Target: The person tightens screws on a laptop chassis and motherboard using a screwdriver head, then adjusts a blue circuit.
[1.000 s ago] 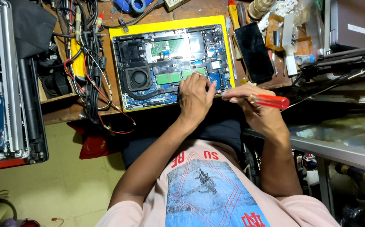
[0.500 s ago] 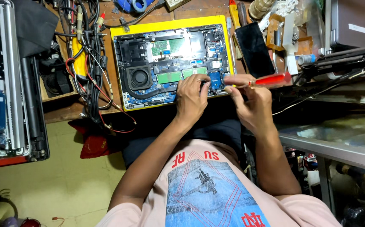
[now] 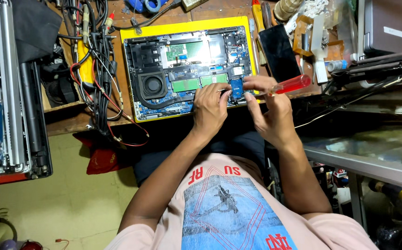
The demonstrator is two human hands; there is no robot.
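Together, the left hand (image 3: 212, 107) and right hand (image 3: 266, 111) pinch a small blue card (image 3: 236, 88) just above their fingertips, inside the opened laptop (image 3: 187, 69); the right also grips a red-handled screwdriver (image 3: 289, 85).

Opened laptop with yellow-edged base (image 3: 189, 69), bottom cover off, lies flat on the far part of the wooden desk (image 3: 71, 122); round black fan at its near-left, green memory sticks mid-board. Small blue rectangular card (image 3: 236, 89) sits at the board's near-right edge, tilted slightly, pinched between fingers of both hands. Red translucent-handled screwdriver (image 3: 292, 84) lies across the right hand, handle pointing right and slightly far, tip hidden.
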